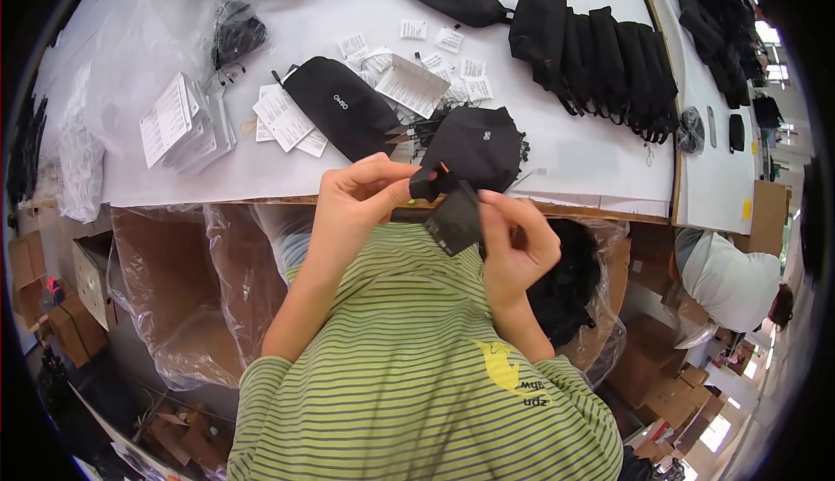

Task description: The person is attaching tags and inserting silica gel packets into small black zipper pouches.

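Just over the table's near edge, my left hand (364,192) pinches a short black strap loop (423,185) on a small black pouch (478,146). A bit of orange shows beside the loop. My right hand (519,242) is closed, thumb and finger gripping a dark, flat tag (456,222) with faint print that hangs below the pouch. Whether the tag is tied to the loop, I cannot tell. Behind my hands, a longer black pouch (337,103) lies slanted, partly on white paper cards (291,122). Thin black cords (424,129) are bunched beside the small pouch.
Several white labels (413,81) lie scattered mid-table. A stack of cards (178,120) and a clear plastic bag (148,33) sit at left. Black pouches (600,59) stand in a row at far right. Below the edge are plastic-lined cardboard boxes (165,281).
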A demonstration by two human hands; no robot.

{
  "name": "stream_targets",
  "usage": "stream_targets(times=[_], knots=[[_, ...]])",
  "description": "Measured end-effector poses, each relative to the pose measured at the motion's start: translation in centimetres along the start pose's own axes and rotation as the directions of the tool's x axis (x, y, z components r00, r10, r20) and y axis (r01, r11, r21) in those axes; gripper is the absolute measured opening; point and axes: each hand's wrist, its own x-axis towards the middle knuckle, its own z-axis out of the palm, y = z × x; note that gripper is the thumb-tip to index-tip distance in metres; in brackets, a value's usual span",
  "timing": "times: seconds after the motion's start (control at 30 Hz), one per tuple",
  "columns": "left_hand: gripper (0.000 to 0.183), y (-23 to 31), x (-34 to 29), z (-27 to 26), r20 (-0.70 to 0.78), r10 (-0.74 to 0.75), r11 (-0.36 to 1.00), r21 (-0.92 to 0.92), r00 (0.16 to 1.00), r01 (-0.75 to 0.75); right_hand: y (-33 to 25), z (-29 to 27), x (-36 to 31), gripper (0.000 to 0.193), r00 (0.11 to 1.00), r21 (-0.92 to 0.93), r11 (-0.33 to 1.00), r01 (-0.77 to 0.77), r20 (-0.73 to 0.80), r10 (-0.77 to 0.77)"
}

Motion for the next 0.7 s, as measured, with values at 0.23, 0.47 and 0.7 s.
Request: stream_targets(times=[0.23,0.47,0.7], knots=[[0.021,0.2,-0.2,-0.1,0.058,0.059,0.977,0.201,0.997,-0.069,-0.3,0.8,0.5,0.015,0.956,-0.241,0.969,-0.047,0.27,0.114],[0.014,1.3,-0.3,0.9,0.007,0.167,0.861,0.487,0.986,-0.149,0.8,0.6,1.0,0.015,0.912,-0.317,0.929,0.191,0.407,-0.049],[0.004,1.1,-0.5,0.1,-0.112,0.241,0.97,0.003,0.964,-0.242,-0.1,-1.2,1.6,0.02,0.793,0.154,0.848,-0.507,0.469,0.389]])
